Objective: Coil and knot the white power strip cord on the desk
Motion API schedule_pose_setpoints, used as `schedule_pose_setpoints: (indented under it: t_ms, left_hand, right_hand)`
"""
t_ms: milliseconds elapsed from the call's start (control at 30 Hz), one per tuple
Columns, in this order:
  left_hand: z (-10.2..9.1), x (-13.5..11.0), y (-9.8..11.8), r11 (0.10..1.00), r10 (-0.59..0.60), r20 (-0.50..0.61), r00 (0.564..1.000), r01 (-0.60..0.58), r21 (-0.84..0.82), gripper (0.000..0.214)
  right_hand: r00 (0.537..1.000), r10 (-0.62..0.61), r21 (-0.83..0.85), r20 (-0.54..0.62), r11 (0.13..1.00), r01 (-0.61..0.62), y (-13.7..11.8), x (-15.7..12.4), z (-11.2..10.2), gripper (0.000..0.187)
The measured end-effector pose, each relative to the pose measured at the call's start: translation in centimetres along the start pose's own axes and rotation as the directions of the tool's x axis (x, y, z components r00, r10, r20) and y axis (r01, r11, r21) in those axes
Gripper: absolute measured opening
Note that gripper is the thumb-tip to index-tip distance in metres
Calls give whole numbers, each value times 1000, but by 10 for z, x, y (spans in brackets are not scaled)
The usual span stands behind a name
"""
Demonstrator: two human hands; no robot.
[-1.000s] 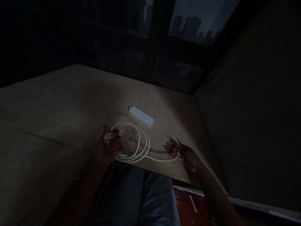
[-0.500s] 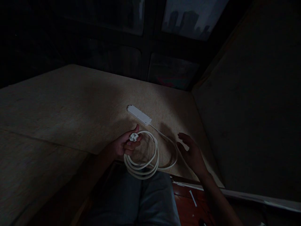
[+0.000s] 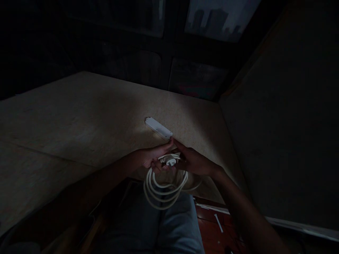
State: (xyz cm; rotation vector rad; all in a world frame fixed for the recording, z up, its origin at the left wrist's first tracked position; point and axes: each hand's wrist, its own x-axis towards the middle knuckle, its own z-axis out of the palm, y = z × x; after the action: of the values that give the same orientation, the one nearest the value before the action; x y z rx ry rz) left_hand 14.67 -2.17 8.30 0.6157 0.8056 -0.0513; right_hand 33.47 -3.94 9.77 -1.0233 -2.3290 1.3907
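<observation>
Above the person's lap point(image 3: 174, 220), at the near edge of a pale, dimly lit surface point(image 3: 66, 116), two bare hands met around a coiled white cable point(image 3: 162, 209). The left hand point(image 3: 156, 157) had its fingers curled around the top of the coil, with the thumb pointing forward. The right hand point(image 3: 197, 160) was against the other side of the bunch, its forefinger stretched out close to that thumb; its remaining fingers were mostly hidden, so whether they gripped the cable could not be told. Between the hands sat the cable's white plug point(image 3: 171, 162). Beneath them, several loose loops hung over the legs. Just beyond the fingertips, a slim white power strip point(image 3: 159, 127) lay slantwise on the surface. Farther back, a dark-framed window point(image 3: 212, 23) showed hazy tall buildings, and at lower right was a reddish floor point(image 3: 208, 227).
</observation>
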Motion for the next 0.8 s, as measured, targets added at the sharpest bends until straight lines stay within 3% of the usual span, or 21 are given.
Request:
schedule_pose_setpoints:
  t_ms: [100,167,300,433,600,700,800]
  left_hand:
    - [3,3,-1,999,44,-17,999,-43,12,90]
    - [3,6,-3,998,70,-1,998,-70,7,91]
    - [5,8,-3,996,90,23,996,-89,-28,89]
    - [3,10,-2,989,126,-49,991,-130,-72,86]
    - [4,16,-2,979,191,-55,980,-194,-61,88]
    - [4,16,-3,978,191,-53,980,-195,-71,89]
    - [-1,13,-5,966,241,-81,967,-247,-79,83]
  right_hand:
    - [997,-26,-117,76,993,35,-3,3,-3,53]
    - [995,-9,-185,98,982,27,-6,2,-3,46]
    - [992,-30,-192,122,980,53,-16,-5,-7,58]
    - [983,-56,-75,174,995,70,-27,-5,-10,74]
    - [991,94,-188,91,979,-76,-26,9,-3,61]
    - [981,60,-230,186,973,-16,-20,18,-2,52]
    - [970,-13,-162,242,985,53,-12,19,-5,35]
